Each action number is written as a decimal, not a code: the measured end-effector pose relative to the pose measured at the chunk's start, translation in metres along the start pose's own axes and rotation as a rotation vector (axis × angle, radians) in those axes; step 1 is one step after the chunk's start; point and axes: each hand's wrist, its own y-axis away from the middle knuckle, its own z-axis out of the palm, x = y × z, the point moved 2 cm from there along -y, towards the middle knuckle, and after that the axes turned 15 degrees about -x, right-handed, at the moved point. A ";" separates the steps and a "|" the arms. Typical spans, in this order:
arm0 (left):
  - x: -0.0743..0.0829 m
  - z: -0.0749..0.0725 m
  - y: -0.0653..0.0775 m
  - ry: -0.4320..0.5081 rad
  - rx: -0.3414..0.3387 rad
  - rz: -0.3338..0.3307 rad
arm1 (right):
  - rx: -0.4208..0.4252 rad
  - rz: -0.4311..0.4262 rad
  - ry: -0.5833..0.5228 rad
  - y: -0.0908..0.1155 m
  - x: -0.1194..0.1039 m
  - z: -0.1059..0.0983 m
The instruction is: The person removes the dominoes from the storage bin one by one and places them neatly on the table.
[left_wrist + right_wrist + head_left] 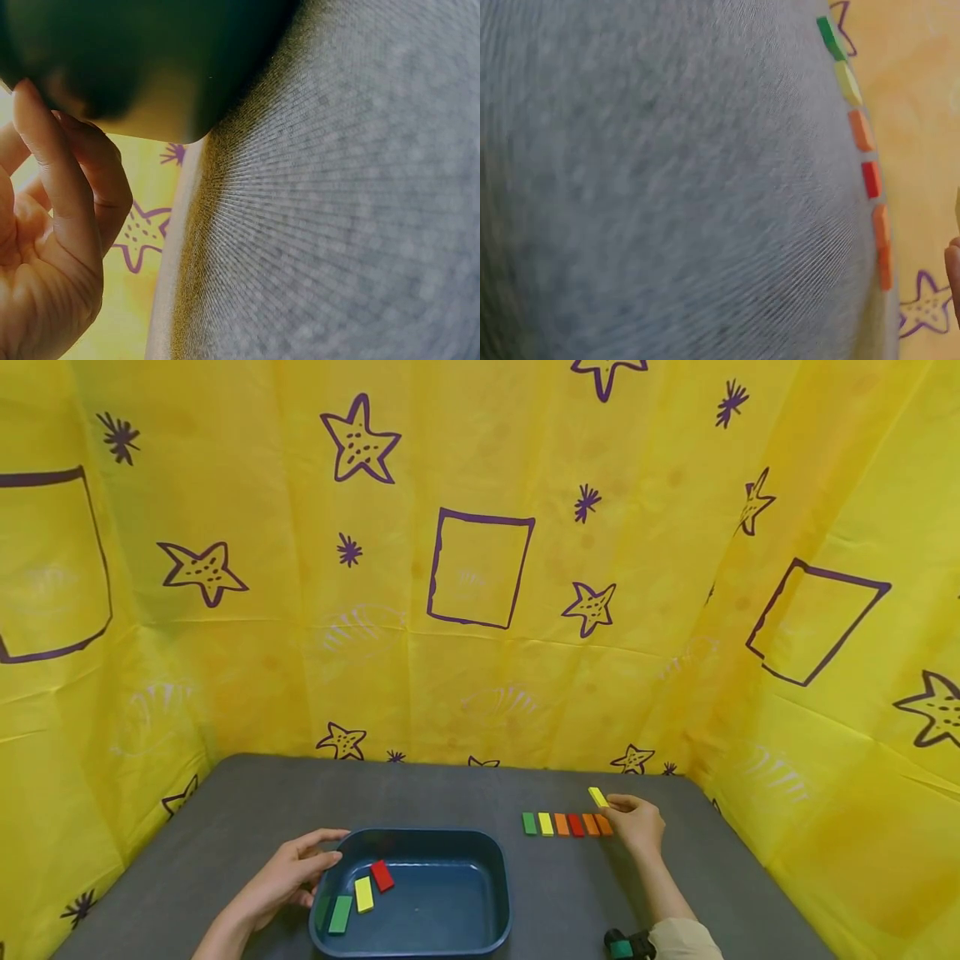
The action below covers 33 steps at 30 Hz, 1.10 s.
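At the tub's left side, my left hand [288,872] grips the rim of a dark blue plastic tub [420,953]. The left wrist view shows its curled fingers [56,172] against the tub's wall. Inside the tub lie a green block [340,915], a yellow block [363,894] and a red block [382,876]. Over on the right, my right hand [636,831] pinches another yellow block [597,797] between thumb and fingertips. It is held by the right end of a row of blocks: green [529,823], yellow [546,824], orange [562,825], red [576,825], then two orange ones [592,825].
A dark grey tabletop [450,793] carries everything. Yellow cloth [480,693] printed with purple stars and frames stands behind and on both sides. Near the right sleeve [682,939] a black wrist device with a green patch [621,949] shows at the bottom edge.
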 end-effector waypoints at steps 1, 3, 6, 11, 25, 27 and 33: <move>0.000 0.000 0.000 0.001 -0.001 0.001 | 0.004 0.003 -0.005 0.000 0.002 0.000; 0.001 0.000 0.001 0.001 -0.002 0.005 | 0.019 0.007 -0.009 -0.001 0.008 0.001; 0.001 0.000 0.001 0.000 -0.003 0.006 | 0.031 0.007 -0.013 0.000 0.014 0.002; 0.001 0.000 0.002 0.003 0.004 -0.010 | 0.076 0.033 -0.020 -0.001 0.025 0.004; -0.001 -0.001 -0.001 0.009 -0.017 0.006 | 0.056 0.042 0.076 -0.001 0.052 0.003; -0.001 0.000 -0.001 0.008 -0.013 0.002 | 0.055 0.031 0.086 -0.002 0.053 0.003; 0.000 0.000 0.000 0.009 -0.011 0.002 | 0.041 0.017 0.097 -0.004 0.053 0.003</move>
